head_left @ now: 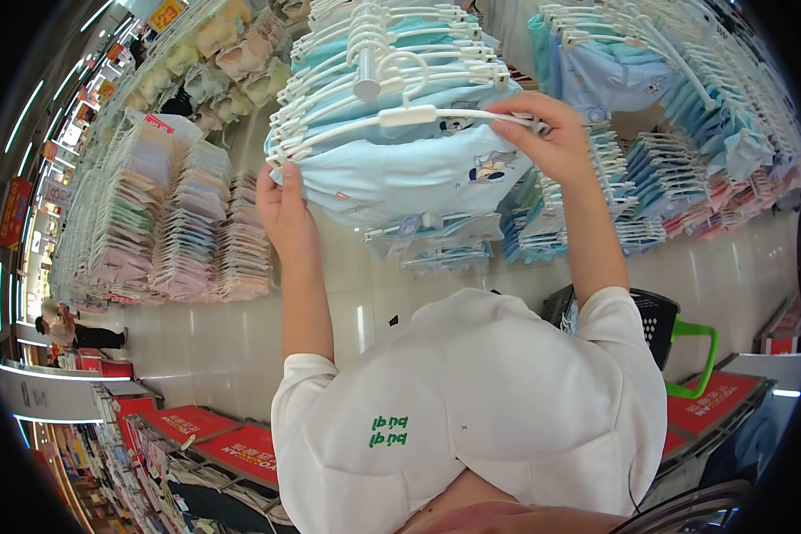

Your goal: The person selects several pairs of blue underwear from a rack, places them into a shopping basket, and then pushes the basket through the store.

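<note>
The light-blue cloth garment with a small cartoon print [409, 169] hangs near the top of the view, just short of 12 o'clock, on a white slim plastic hanger [409, 116]. The hanger's long axis runs from about 9 o'clock to just above 3 o'clock, its right end a little higher. Its curved hook points to 12 o'clock, beside the round end of a silver metal rod [366, 80]; I cannot tell whether the hook rests on it. The cloth drapes toward 6 o'clock, its print toward the 3 o'clock side.

The left hand [287, 209] has its grip closed at the garment's 9 o'clock corner, thumb over the cloth's edge; whether it also pinches the hanger is hidden. The right hand [547, 133] has its grip pinched round the hanger's 3 o'clock end, thumb and fingers near the clip. The garment thus spans between both grips, most of its cloth below them.

More white hangers with pale-blue clothes [383, 36] crowd behind, toward 12 o'clock. A black plastic basket with a green handle [659, 325] sits toward 4 o'clock.
</note>
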Demonstrator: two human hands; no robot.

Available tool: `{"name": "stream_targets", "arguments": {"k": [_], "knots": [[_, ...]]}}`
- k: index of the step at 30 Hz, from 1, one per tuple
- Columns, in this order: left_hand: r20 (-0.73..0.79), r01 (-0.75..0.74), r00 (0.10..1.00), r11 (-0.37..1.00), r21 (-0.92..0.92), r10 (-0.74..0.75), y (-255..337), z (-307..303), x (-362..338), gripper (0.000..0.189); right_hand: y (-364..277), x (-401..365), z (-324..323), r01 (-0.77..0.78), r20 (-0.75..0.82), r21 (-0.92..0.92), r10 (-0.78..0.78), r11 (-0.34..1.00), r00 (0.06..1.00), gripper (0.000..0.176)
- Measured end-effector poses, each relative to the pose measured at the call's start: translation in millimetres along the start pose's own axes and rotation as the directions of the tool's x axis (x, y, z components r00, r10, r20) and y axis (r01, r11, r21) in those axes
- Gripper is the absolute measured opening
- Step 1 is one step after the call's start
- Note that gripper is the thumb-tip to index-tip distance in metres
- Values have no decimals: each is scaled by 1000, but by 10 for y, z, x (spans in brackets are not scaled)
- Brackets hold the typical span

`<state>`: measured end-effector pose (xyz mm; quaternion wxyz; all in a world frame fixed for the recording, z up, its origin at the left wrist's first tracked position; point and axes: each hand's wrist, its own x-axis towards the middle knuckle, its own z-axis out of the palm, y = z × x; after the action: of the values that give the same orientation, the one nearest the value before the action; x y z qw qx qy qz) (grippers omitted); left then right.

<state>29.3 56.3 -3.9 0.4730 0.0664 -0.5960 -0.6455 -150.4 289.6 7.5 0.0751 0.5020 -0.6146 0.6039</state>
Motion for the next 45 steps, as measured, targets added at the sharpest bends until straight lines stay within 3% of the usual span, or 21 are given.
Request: {"name": "stream_targets", "arguments": {"k": [7,10,13,15,22,24,25,27,29,30,31,33,34,36,37,39,40,42,44,45], "knots": [[11,-59,998,998,22,58,-151,-129,212,22,54,250,78,186,81,-231,-171,955,982,19],[-7,-40,999,985,166,42,-247,-187,283,22,116,289,150,266,110,-393,-243,880,964,19],[-9,-37,999,989,140,39,-359,-211,313,21,178,301,211,335,40,-473,-359,815,932,20],[25,-66,998,954,292,62,-379,-250,312,22,211,309,252,354,-31,-528,-435,772,900,20],[80,-40,997,941,335,14,-362,-341,342,22,172,235,382,319,-75,-623,-460,714,885,30],[101,-15,995,945,326,-19,-413,-407,323,25,59,59,467,183,-216,-757,-504,627,836,38],[138,-14,990,951,310,-31,-455,-411,299,25,73,-114,507,186,-241,-748,-522,638,818,41],[67,-3,998,994,106,-4,-515,-411,177,33,101,-571,630,149,-251,-667,-409,730,877,35],[25,-19,1000,957,288,12,-404,-421,-102,41,189,-1116,800,99,-153,-555,-218,826,964,28],[42,-96,995,932,348,87,-389,-447,-262,41,250,-1442,896,10,-129,-524,-90,852,988,23],[66,-172,985,899,404,159,-382,-475,-426,42,320,-1793,977,-90,-106,-488,44,868,993,18],[100,-176,984,898,403,148,-459,-582,-761,39,404,-2517,1113,-350,-132,-385,325,854,937,12],[149,-154,984,905,397,102,-502,-610,-922,39,383,-2856,1151,-408,-178,-382,367,829,913,12],[362,101,880,866,489,-307,-618,-630,-1221,37,283,-3457,1225,-717,-198,-332,698,613,688,12],[397,111,855,865,489,-334,-722,-618,-1351,37,225,-3676,1253,-749,-234,-320,717,581,656,12],[487,525,514,708,472,-706,-902,-610,-1589,37,104,-4036,1312,-810,-303,-324,758,488,578,13],[502,529,480,694,489,-720,-938,-582,-1670,37,47,-4161,1339,-833,-327,-307,771,461,547,13],[488,660,202,486,573,-849,-1006,-487,-1797,35,-40,-4356,1342,-919,-394,-248,835,306,384,16],[520,627,164,496,601,-838,-1085,-399,-1883,34,-107,-4480,1305,-943,-458,-196,825,268,330,19],[551,599,154,521,608,-820,-1116,-340,-1908,33,-98,-4558,1278,-970,-509,-148,826,192,241,21]]}}
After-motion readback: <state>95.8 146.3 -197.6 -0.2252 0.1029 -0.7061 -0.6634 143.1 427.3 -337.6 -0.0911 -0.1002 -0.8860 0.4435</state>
